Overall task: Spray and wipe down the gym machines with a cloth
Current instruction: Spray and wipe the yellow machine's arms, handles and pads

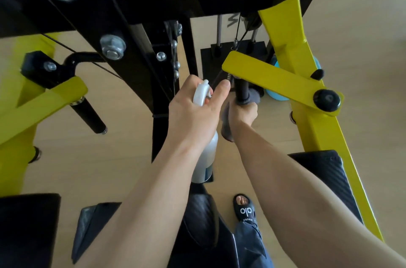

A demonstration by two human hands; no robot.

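Wiping the right handle (241,92) goes best if the right hand (242,115), curled round it through the cloth (226,122), twists along its full length. Left hand (193,114) grips the bottle (205,158) just left, nozzle aimed at the handle.

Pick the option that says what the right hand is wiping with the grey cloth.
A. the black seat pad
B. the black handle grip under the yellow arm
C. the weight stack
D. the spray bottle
B: the right hand wraps the grey cloth round the black handle grip hanging below the yellow arm, while the left hand holds the spray bottle.
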